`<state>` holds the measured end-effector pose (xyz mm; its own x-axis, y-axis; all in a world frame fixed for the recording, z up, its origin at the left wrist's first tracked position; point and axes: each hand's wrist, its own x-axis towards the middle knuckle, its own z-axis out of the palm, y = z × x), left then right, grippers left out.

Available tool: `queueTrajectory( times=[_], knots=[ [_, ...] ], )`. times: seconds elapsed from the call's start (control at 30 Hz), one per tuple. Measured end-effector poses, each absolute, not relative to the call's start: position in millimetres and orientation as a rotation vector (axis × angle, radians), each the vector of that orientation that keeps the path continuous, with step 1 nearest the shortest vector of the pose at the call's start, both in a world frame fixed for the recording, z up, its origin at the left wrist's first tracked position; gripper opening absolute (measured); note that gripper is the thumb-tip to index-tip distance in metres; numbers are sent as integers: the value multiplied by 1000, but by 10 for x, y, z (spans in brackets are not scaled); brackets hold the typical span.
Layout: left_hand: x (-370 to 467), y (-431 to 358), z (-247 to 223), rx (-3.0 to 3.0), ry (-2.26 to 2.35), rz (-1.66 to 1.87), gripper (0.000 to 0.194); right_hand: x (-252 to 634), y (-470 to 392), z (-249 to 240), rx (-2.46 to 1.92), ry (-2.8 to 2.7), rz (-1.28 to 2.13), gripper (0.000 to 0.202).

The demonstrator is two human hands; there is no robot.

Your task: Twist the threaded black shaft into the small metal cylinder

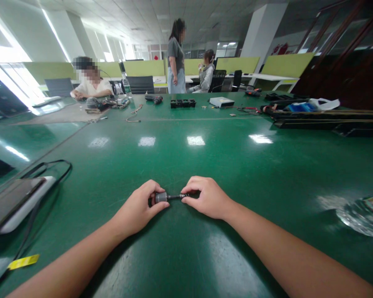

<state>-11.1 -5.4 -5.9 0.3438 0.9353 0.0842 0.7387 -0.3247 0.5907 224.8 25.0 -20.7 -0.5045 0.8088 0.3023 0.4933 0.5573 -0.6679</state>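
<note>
A small grey cylinder with a thin dark shaft lies sideways just over the green table, in front of me. Thumb and fingers of my left hand are closed around the cylinder. From the other side, my right hand pinches the shaft's far end between thumb and fingertips. Its tip is partly hidden by those fingers, and the exact kind of tool or part cannot be made out.
At left lie a phone-like slab and a black cable. A glass dish stands at right. Across the table are a power drill, a black tray-like part, a white box and a seated person.
</note>
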Motion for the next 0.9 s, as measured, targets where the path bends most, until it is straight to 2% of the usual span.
queueTrajectory(
  times=[0.17,0.27,0.43,0.6,0.77,0.9],
  knots=[
    [-110,-63,-63,2169,1426,583,22,2212,208,-208,-951,-2193,772,37],
    [-110,-66,-69,2184,1381,589,24,2198,191,-192,-929,-2207,813,42],
    [-113,-64,-51,2198,1350,575,26,2200,191,-187,-927,-2227,798,38],
    [-125,-70,-24,2188,1319,571,19,2198,183,-195,-932,-2229,780,35],
    [-117,-79,-15,2190,1323,540,21,2191,179,-199,-908,-2285,715,16],
    [-113,-83,-25,2217,1317,531,22,2189,181,-212,-891,-2330,690,17]
  ],
)
